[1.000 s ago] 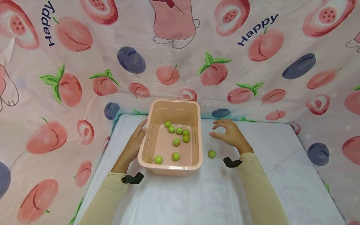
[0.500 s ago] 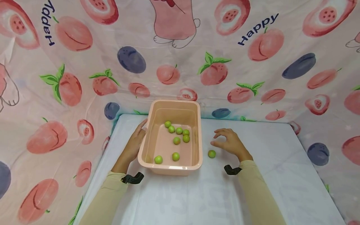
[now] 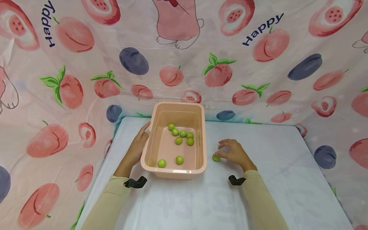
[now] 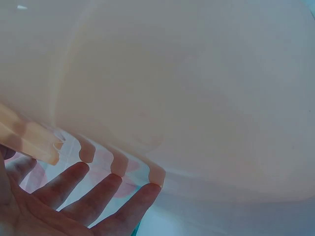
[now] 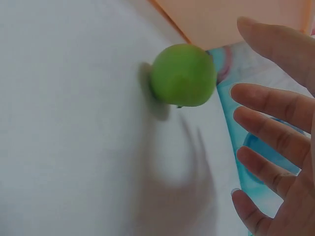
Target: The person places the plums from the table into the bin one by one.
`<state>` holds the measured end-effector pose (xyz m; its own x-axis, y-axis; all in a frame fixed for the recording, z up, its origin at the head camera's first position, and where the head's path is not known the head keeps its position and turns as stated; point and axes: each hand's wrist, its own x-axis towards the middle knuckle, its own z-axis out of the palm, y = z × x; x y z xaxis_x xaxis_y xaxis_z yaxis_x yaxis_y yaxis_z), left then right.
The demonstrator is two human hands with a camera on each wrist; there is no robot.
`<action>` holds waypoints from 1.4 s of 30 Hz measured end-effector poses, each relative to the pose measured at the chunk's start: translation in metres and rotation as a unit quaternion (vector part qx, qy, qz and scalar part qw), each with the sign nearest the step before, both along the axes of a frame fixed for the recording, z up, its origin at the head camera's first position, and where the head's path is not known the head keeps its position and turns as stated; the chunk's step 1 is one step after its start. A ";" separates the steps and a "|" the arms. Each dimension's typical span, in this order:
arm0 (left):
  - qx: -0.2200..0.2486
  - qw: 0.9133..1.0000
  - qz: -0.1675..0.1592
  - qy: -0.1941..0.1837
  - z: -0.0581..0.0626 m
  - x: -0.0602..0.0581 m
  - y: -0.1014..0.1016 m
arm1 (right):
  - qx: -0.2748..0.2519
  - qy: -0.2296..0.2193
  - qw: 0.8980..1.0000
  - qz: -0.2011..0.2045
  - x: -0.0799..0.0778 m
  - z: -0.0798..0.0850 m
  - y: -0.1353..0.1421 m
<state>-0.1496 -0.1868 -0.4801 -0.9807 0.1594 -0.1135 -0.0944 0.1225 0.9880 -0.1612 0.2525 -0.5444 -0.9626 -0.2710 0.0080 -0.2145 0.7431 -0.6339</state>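
A peach-coloured plastic tub [image 3: 173, 175] stands on the table with several small round green fruits [image 3: 179, 160] scattered over its bottom. The person's left hand [image 3: 137, 146] lies along the tub's left side. In the left wrist view, the fingers [image 4: 101, 196] reach out fairly straight, with their tips against the outer wall [image 4: 197, 123]. To the right of the tub, one more green fruit [image 5: 183, 76] lies on the table. Just above and beside it hovers the right hand [image 3: 234, 154], fingers spread and nothing held. In the head view the thumb partly covers that fruit.
A white cloth [image 3: 195, 204] covers the table. Fruit-printed fabric [image 3: 184, 57] hangs behind and at both sides, meeting the table's back edge close behind the tub. A dark wrist mount [image 3: 236, 180] sticks inward from the right wrist, another [image 3: 135, 182] from the left.
The right hand has come down and toward the person, to the loose green fruit. One fruit in the tub has rolled slightly toward the back. The left hand stays in place.
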 end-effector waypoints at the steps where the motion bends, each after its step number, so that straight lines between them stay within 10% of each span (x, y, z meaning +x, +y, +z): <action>1: 0.001 1.000 0.000 0.000 0.000 0.000 0.000 | 0.001 0.000 1.000 -0.001 0.001 -0.002 0.000; 42: 0.017 1.000 0.007 -0.006 -0.004 -0.002 0.000 | 0.016 0.044 0.999 0.017 0.012 -0.028 0.000</action>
<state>-0.1518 -0.1869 -0.4839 -0.9814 0.1500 -0.1194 -0.1071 0.0878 0.9904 -0.1489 0.2526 -0.5725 -0.9487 -0.3053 0.0825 -0.2937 0.7538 -0.5877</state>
